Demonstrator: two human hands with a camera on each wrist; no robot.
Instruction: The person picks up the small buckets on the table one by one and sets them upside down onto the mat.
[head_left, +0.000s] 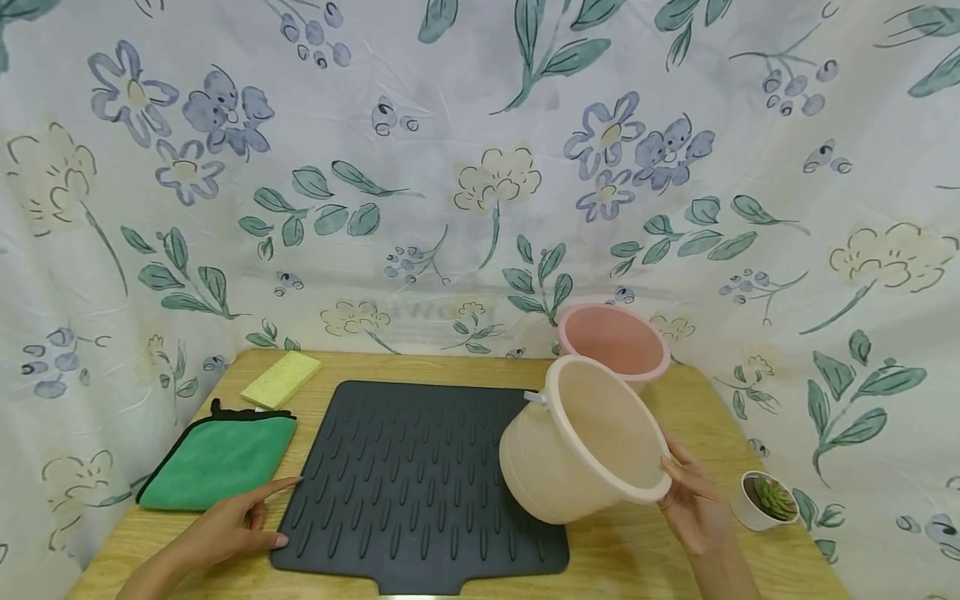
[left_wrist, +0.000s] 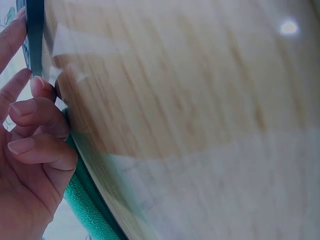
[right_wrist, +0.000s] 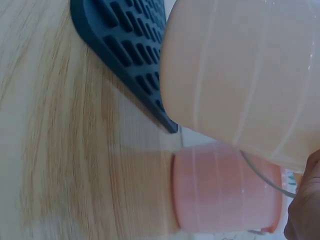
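A cream bucket (head_left: 555, 467) is tilted over the right part of a dark grey ribbed mat (head_left: 405, 467). My right hand (head_left: 693, 492) grips the bucket's rim on its right side, the mouth facing up and to the right. In the right wrist view the bucket (right_wrist: 235, 75) stands off the wooden surface. At the mat's left edge rests my left hand (head_left: 232, 529), index finger and thumb touching the edge. Its other fingers (left_wrist: 40, 115) are bent loosely in the left wrist view. Beside this hand lies a folded green cloth (head_left: 225, 462) with black trim.
Behind the cream bucket stands a pink bucket (head_left: 615, 342) on the wooden table (head_left: 645, 558). A yellow sponge (head_left: 281, 379) lies at the back left. A small potted succulent (head_left: 765, 500) stands right of my right hand. A floral curtain (head_left: 465, 108) hangs around the table.
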